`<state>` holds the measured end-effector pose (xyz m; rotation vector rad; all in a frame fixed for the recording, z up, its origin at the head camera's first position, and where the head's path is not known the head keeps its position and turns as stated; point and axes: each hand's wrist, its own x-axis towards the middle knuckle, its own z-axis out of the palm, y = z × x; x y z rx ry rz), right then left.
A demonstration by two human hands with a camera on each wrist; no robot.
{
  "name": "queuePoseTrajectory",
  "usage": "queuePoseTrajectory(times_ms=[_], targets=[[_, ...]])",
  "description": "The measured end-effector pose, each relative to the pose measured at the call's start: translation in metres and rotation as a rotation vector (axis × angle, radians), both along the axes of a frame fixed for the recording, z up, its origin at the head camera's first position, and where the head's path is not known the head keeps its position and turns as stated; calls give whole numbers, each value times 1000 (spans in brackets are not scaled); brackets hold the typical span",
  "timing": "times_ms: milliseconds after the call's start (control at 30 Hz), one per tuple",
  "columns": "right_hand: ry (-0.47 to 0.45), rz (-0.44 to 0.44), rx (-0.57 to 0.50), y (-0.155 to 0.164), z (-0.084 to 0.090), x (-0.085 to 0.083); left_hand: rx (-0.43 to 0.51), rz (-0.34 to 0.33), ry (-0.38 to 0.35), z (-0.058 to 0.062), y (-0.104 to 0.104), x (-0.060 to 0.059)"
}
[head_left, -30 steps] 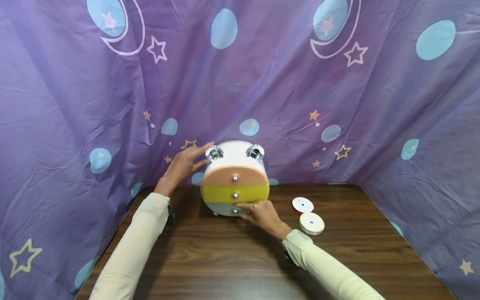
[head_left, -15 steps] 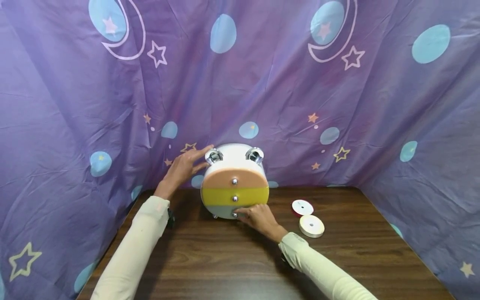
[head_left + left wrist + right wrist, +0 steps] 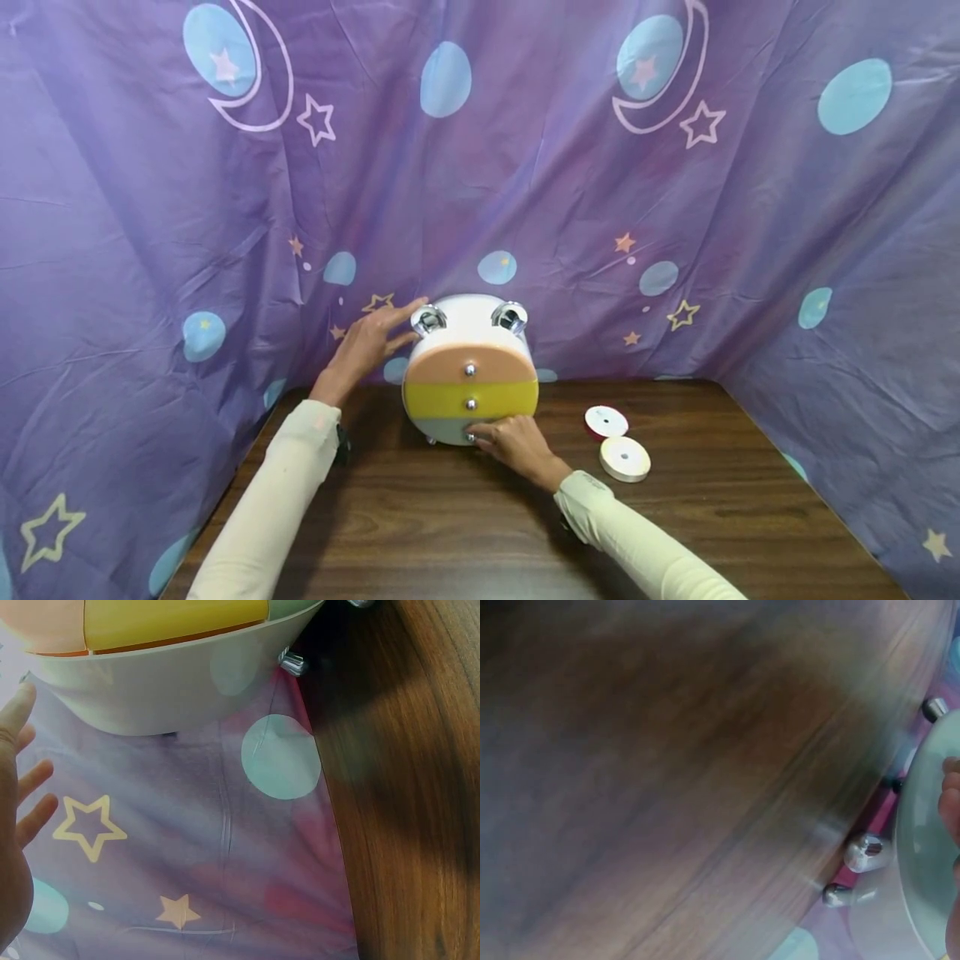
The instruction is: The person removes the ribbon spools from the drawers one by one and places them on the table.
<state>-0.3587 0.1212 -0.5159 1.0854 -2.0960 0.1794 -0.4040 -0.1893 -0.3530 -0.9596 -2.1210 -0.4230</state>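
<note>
A round white drawer box (image 3: 471, 327) stands at the back of the wooden table (image 3: 450, 517). Its front has a peach drawer, a yellow drawer (image 3: 450, 400) and a pale green bottom drawer (image 3: 445, 429), each with a small metal knob. My left hand (image 3: 367, 343) rests with straight fingers on the box's upper left side; the left wrist view shows that hand (image 3: 15, 825) spread beside the white shell (image 3: 165, 690). My right hand (image 3: 513, 442) has its fingertips gathered on the bottom drawer's knob (image 3: 471, 437). The bottom drawer (image 3: 922, 825) looks closed.
Two flat ribbon spools lie right of the box, one farther back (image 3: 606, 422) and one nearer (image 3: 624, 458). A purple curtain (image 3: 675, 208) with moons and stars hangs close behind and along both sides. The box stands on small metal feet (image 3: 865, 852).
My right hand has crept slightly left along the bottom drawer toward its knob. My left hand and the box stay in place.
</note>
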Motion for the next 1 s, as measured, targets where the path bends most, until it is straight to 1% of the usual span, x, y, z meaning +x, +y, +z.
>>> queuePoseTrajectory(times_ms=[400,500,600,833,1000], targets=[[14,-3,34,0,-2,2,-1,27,-48,0,1,4],[25,4,35,0,-2,1,-6,24,-43,1,1,3],[32,10,38,-1,-3,1,-3,15,-31,0,0,4],[40,7,30,-1,-3,2,-5,-16,-6,0,1,2],[37,27,31,-2,-2,-1,-7,-5,-8,1,0,1]])
